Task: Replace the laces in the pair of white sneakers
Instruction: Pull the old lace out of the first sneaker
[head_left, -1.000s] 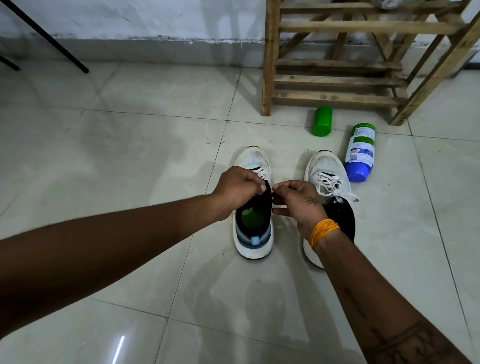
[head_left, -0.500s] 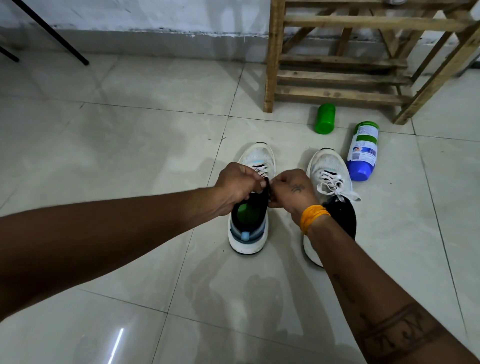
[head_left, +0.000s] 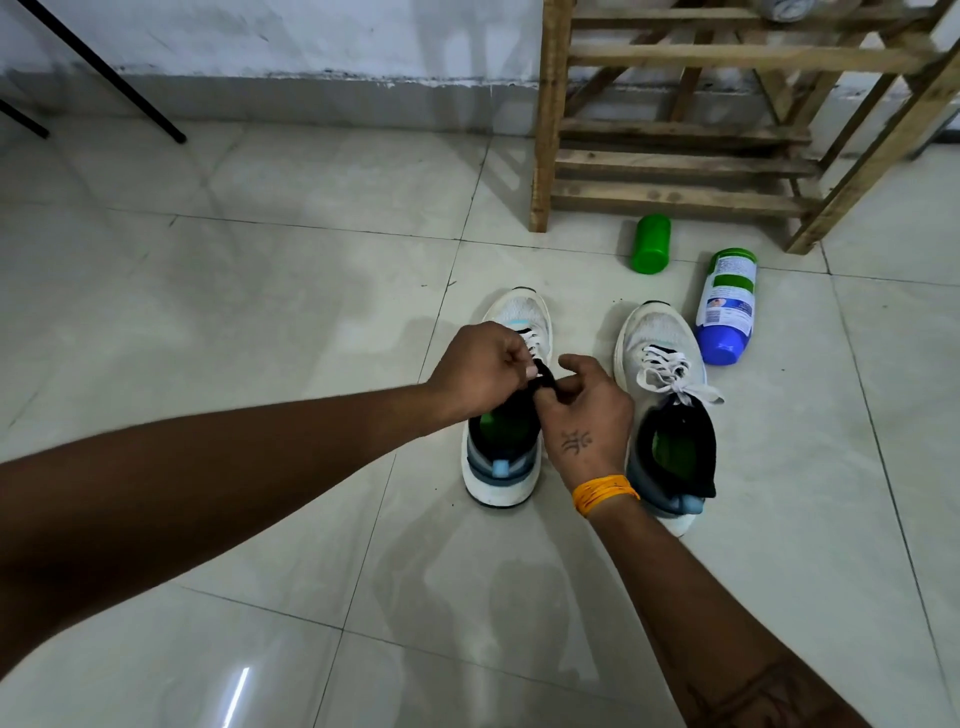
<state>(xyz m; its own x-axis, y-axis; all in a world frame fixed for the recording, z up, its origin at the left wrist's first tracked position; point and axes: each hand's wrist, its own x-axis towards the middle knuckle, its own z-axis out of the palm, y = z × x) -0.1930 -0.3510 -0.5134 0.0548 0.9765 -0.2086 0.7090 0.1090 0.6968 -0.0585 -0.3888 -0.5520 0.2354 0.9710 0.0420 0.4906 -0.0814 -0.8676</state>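
Note:
Two white sneakers stand side by side on the tiled floor, toes pointing away from me. Over the left sneaker (head_left: 519, 312), my left hand (head_left: 475, 371) and my right hand (head_left: 584, 410) meet at its black tongue. Both have curled fingers pinching at the tongue and the white lace just beyond it; the lace ends are hidden by my fingers. The right sneaker (head_left: 652, 338) stands untouched, its white lace (head_left: 670, 376) tied in a loose bow.
A blue and white bottle (head_left: 724, 306) lies on its side beside the right sneaker's toe. A green cap (head_left: 651, 244) lies near it. A wooden rack (head_left: 691, 130) stands behind them. Black metal legs (head_left: 104, 73) cross the far left.
My right hand has turned, so its back and wrist band now face me, and its fingers reach across to the tongue. My left hand keeps its pinch at the lace.

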